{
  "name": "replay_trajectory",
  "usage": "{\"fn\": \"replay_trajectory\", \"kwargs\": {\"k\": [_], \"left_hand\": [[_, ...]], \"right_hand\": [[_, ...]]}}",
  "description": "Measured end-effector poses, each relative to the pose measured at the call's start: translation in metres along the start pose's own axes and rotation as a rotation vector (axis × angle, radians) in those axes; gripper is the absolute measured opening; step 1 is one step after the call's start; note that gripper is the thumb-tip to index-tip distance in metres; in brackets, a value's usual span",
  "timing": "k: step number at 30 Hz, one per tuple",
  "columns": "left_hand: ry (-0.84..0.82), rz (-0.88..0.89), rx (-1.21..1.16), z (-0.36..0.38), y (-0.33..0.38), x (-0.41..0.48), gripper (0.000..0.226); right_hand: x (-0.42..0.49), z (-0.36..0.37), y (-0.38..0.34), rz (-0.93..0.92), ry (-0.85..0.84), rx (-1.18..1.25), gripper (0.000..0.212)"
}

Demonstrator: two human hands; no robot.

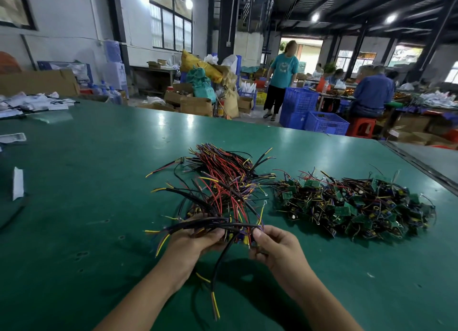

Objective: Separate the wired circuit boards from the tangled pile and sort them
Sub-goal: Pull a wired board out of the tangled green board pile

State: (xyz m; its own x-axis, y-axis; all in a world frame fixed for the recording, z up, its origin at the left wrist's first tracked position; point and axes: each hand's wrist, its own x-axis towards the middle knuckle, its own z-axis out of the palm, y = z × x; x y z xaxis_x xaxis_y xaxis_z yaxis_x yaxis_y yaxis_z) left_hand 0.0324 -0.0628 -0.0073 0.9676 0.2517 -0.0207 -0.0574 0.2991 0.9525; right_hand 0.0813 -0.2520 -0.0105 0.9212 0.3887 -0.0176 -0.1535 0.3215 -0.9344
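Note:
A tangled pile of small green circuit boards (354,206) with black, red and yellow wires lies on the green table (86,182), right of centre. To its left lies a sorted bundle (223,182) whose red, black and purple wires fan away from me. My left hand (195,239) grips a bunch of wired boards from below, wires spreading left and down. My right hand (275,246) pinches the same bunch at its right end between thumb and fingers. The boards inside my grip are mostly hidden.
White paper slips (17,183) lie at the table's left edge, and plastic bags (32,103) at its far left corner. A metal rail (421,162) borders the table on the right. Beyond it stand blue crates (322,122), cardboard boxes and several people.

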Motion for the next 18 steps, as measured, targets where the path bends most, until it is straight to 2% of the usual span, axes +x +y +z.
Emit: {"fn": "replay_trajectory", "kwargs": {"k": [6,14,18], "left_hand": [[-0.014,-0.048,-0.140,0.0031,0.0034,0.0009,0.004],[-0.081,-0.100,-0.196,-0.0002,0.0000,0.0047,0.010],[-0.041,-0.069,-0.221,0.0000,0.0029,0.0056,0.017]], "right_hand": [[-0.0016,0.0020,-0.0048,0.048,-0.031,0.073,0.009],[-0.0011,0.0036,-0.0032,0.128,-0.062,0.210,0.010],[-0.0011,0.0066,-0.0021,0.104,-0.073,0.262,0.014]]}}
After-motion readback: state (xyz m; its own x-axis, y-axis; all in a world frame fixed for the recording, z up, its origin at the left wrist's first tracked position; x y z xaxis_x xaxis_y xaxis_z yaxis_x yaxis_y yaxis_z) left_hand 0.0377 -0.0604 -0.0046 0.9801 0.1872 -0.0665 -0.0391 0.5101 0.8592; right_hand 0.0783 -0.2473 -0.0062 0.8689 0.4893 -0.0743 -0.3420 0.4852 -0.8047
